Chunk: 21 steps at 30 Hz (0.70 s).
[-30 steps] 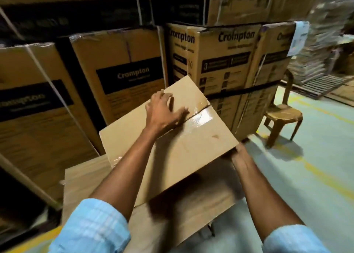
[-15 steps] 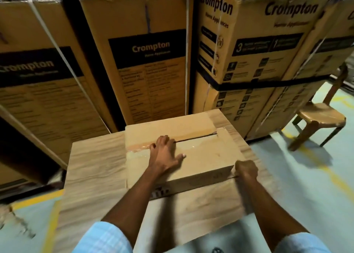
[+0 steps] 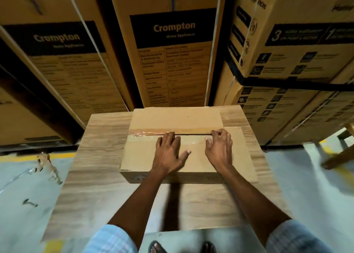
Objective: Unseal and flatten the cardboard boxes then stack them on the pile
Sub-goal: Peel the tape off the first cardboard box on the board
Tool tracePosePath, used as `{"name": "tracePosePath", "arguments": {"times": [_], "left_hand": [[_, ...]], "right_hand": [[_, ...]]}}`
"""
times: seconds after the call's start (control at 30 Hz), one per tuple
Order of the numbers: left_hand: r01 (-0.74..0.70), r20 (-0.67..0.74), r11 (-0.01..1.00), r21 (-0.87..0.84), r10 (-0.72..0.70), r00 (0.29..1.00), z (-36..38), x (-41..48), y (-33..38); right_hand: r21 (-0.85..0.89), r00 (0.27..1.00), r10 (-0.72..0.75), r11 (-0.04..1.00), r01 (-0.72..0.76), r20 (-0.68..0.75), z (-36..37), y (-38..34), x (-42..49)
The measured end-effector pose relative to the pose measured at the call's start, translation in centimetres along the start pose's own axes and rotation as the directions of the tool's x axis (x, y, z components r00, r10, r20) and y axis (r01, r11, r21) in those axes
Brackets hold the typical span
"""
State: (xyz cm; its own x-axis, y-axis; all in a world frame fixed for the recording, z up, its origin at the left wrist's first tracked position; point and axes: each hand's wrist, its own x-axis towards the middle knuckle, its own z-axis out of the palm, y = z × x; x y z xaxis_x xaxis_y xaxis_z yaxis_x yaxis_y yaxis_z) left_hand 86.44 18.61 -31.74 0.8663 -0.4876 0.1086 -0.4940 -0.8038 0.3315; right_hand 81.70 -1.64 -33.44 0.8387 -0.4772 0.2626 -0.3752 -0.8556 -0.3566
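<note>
A brown cardboard box point(image 3: 178, 116) lies on a wood-grain table point(image 3: 99, 176). Clear tape point(image 3: 145, 133) still covers the left part of its top seam, and a dark slit shows along the middle. My left hand point(image 3: 168, 153) lies flat on the near flap, its fingertips at the slit. To the right, my right hand point(image 3: 218, 149) sits on the same flap with its fingers curled down over the flap's edge at the seam.
Tall strapped Crompton cartons point(image 3: 172, 51) form a wall right behind the table. A wooden chair point(image 3: 341, 153) stands on the floor at the right. Torn tape scraps point(image 3: 47, 166) lie on the grey floor at the left. My sandalled feet point(image 3: 159, 247) show below the table edge.
The box was held up tilted, then set flat on the table. My right hand left the box's right side and came onto the top seam beside the left hand.
</note>
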Motion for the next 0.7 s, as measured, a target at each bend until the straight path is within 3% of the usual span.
{"name": "tracePosePath", "arguments": {"times": [0.17, 0.23, 0.33, 0.4, 0.7], "left_hand": [[0.033, -0.096, 0.998, 0.055, -0.028, 0.995, -0.5, 0.3, -0.5], [0.125, -0.162, 0.991, 0.050, -0.116, 0.980, -0.5, 0.4, -1.0], [0.382, -0.285, 0.924, -0.013, -0.370, 0.884, -0.7, 0.7, -2.2], [0.520, -0.264, 0.853, -0.048, -0.513, 0.817, -0.7, 1.0, -2.8], [0.691, -0.256, 0.712, -0.127, -0.696, 0.671, -1.6, 1.2, -5.7]], "right_hand": [[0.079, 0.981, 0.194, 0.978, -0.192, -0.018, -0.1, -0.3, 0.2], [0.107, 0.969, 0.248, 0.963, -0.247, 0.009, -0.1, -0.5, 0.1], [0.197, 0.936, 0.351, 0.917, -0.348, 0.019, 0.0, -1.1, 0.1], [0.210, 0.914, 0.406, 0.893, -0.399, 0.010, 0.0, -1.3, 0.4], [0.214, 0.898, 0.440, 0.879, -0.426, -0.020, 0.2, -1.3, 0.7]]}}
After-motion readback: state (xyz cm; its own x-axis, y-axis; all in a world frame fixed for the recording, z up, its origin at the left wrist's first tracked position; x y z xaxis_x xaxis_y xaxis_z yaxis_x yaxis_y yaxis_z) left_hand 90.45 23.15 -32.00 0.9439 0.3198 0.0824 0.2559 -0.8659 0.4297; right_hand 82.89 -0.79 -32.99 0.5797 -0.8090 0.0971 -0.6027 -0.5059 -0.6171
